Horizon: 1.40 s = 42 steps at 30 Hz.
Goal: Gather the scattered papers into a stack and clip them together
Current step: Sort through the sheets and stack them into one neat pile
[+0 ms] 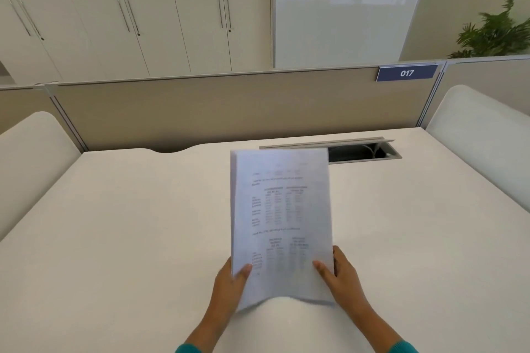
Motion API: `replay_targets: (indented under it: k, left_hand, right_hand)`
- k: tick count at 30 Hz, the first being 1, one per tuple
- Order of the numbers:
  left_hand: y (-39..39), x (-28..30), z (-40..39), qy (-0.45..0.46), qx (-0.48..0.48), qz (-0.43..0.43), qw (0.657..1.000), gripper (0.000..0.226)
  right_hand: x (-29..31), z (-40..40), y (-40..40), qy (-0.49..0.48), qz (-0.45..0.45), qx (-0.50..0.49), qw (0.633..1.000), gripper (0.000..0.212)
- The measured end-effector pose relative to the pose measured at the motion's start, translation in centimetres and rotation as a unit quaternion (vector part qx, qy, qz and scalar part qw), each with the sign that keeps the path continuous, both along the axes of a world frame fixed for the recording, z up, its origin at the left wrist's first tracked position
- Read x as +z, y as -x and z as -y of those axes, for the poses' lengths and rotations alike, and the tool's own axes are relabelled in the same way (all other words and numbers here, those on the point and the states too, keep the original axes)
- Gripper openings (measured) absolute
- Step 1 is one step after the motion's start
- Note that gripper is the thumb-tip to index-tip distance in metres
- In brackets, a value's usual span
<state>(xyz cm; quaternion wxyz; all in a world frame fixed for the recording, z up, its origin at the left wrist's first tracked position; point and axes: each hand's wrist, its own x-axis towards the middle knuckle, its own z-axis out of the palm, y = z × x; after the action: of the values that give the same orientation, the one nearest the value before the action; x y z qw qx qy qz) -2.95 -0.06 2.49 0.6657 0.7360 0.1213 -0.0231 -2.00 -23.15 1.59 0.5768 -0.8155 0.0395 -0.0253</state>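
A stack of printed white papers [282, 218] stands nearly upright above the white desk [129, 238], its bottom edge bowed upward in the middle. My left hand [232, 281] grips the lower left edge with the thumb on the front sheet. On the lower right edge, my right hand [341, 272] holds the stack the same way. The sheets look roughly aligned, with a slight offset along the left side. The print is blurred. No clip shows anywhere in view.
An open cable tray [364, 150] is set into the desk's far right, just behind the papers. Beige partition panels [200, 112] with a blue "017" sign [406, 73] wall the back. White rounded side screens [481, 135] flank the desk.
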Motion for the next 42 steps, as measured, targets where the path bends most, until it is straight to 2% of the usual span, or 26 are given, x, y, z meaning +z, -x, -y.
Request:
replay_targets:
  k: [4,8,14,22,23,26,28,32,36,42]
  left_hand:
    - [-1.0,3.6,0.0,0.036,-0.011,0.069,0.997,0.022]
    - [-1.2,5.5,0.3,0.055,-0.042,0.081,0.994,0.024]
    - [0.3,3.6,0.8,0.048,-0.03,0.039,0.998,0.019]
    - [1.1,2.5,0.6,0.038,-0.059,0.007,0.998,0.017]
    - [1.0,2.7,0.5,0.039,-0.068,0.007,0.997,0.02]
    - [0.4,3.3,0.1,0.06,-0.094,0.013,0.994,0.046]
    - [-0.2,3.8,-0.2,0.069,-0.106,0.029,0.992,0.055]
    - [-2.6,5.5,-1.3,0.077,-0.08,0.073,0.991,0.04]
    - [-5.1,6.9,-2.3,0.099,-0.085,0.073,0.989,0.029]
    - [-6.5,5.3,-1.9,0.124,-0.117,0.015,0.985,0.027]
  right_hand:
    - [3.0,-0.4,-0.7,-0.085,0.033,0.026,0.995,0.027]
    - [4.7,-0.7,-1.0,-0.153,0.021,0.046,0.987,0.028]
    - [2.9,-0.8,-0.3,-0.163,-0.018,0.027,0.986,0.02]
    - [1.1,-0.4,0.5,-0.171,-0.064,0.013,0.983,0.014]
    - [1.1,-0.2,0.5,-0.179,-0.074,0.015,0.981,0.014]
    - [1.3,0.3,0.4,-0.19,-0.096,0.059,0.975,0.03]
    - [1.5,0.6,0.4,-0.194,-0.108,0.081,0.972,0.039]
    - [1.7,1.1,0.3,-0.188,-0.127,0.106,0.968,0.055]
    - [1.4,1.1,0.7,-0.164,-0.159,0.125,0.966,0.052]
    - [-0.2,0.7,1.1,-0.159,-0.162,0.09,0.97,0.047]
